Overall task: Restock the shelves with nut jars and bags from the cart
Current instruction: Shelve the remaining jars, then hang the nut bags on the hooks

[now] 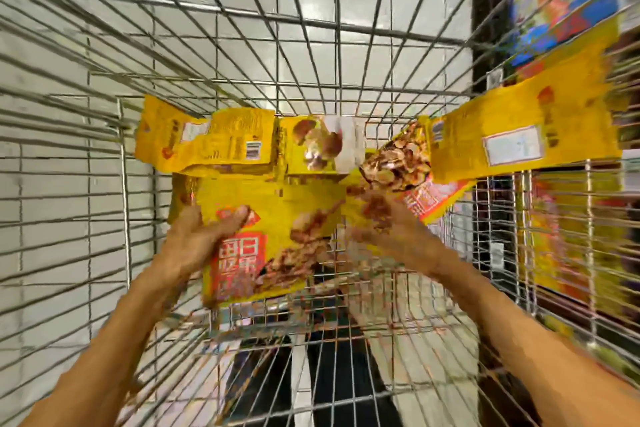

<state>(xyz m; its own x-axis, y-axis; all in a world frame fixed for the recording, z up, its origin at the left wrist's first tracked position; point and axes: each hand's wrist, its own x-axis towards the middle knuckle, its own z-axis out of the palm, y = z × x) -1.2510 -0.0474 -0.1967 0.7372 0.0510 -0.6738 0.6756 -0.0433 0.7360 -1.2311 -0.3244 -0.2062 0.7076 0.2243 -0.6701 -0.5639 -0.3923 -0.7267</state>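
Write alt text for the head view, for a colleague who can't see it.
The left hand grips a yellow nut bag inside a wire cart, while the blurred right hand reaches beside it, grip unclear. More yellow bags lie at its far end; stocked shelves show at right.

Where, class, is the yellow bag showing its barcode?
Head view: the barcode bag lies left of centre in the wire cart, just beyond the front bag the left hand holds.

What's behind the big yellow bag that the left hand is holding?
More yellow nut bags lie at the wire cart's far end, among them a barcode-side bag and a nut-picture bag. The held bag covers their lower edges and whatever lies beneath.
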